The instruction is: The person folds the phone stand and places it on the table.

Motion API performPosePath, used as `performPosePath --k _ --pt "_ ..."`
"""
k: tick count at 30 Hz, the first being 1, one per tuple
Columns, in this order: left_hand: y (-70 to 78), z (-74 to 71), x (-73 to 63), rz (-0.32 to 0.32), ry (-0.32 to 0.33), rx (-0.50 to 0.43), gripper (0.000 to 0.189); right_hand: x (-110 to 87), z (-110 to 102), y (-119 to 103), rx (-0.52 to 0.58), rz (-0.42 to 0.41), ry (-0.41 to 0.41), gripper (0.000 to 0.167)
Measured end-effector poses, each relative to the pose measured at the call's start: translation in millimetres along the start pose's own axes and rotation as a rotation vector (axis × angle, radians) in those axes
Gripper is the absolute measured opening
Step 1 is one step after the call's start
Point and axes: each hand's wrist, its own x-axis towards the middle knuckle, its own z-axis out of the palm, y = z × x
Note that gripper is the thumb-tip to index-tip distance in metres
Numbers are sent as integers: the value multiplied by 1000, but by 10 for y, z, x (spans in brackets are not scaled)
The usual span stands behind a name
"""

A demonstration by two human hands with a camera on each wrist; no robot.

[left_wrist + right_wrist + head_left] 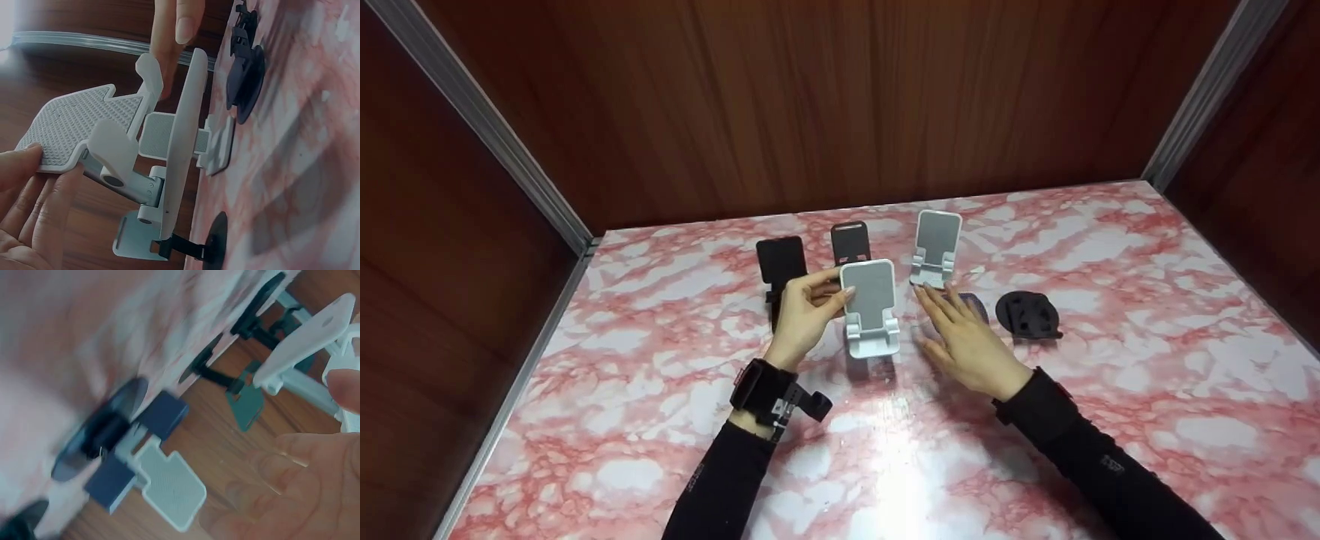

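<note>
In the head view my left hand (801,319) pinches the left edge of a white phone stand (868,300) with a grey pad, thumb in front and fingers behind. The left wrist view shows this stand (73,126) from the side, its flat base raised clear of the tabletop. My right hand (971,349) is just right of it, fingers extended and palm down, holding nothing. Partly covered by those fingers is a dark blue phone stand (976,306). Right behind the fingertips, a second white phone stand (937,238) stands upright on the table.
A black phone stand (781,259) is behind my left hand, partly hidden. Another dark stand (851,241) rises behind the held one. To the right lies a folded black stand (1030,315) with a round base. Wood-grain panels (847,105) enclose the marbled red-and-white table (660,420).
</note>
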Motion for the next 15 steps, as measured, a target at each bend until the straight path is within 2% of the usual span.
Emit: performPosePath --k 10,12,15 --pt "81 90 15 48 -30 26 30 21 -12 -9 447 67 -211 66" --pt "87 104 13 48 -32 30 30 34 3 7 597 101 -243 65" --pt "96 128 11 49 -37 24 31 47 39 31 881 181 -278 65"
